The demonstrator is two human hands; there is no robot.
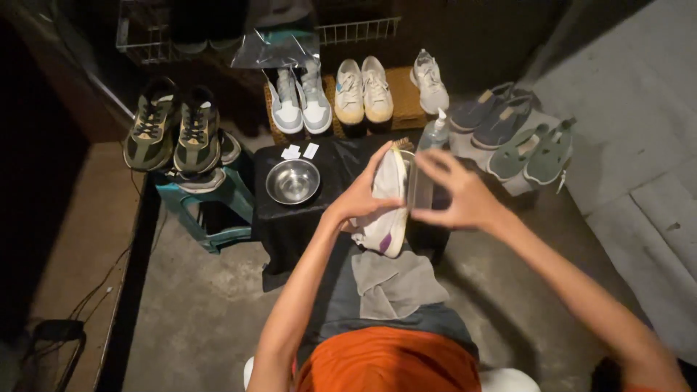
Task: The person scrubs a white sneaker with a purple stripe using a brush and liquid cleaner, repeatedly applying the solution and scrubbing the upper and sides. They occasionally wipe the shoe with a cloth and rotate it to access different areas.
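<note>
Left hand (359,197) grip pinches white sneaker (388,207) by its side; right hand (457,192) grip closed on brush (415,185) against it. Risk: sneaker slipping onto steel bowl (292,181) left of grip.

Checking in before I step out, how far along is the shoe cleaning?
Done: cannot tell; no pair looks freshly finished. In hand: the left hand holds a white sneaker with purple accent, the right hand a brush against it. Left: the olive-green sneakers and grey slip-on shoes stand untouched.

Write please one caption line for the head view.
Left hand holds a white sneaker; right hand holds a brush against it.
</note>
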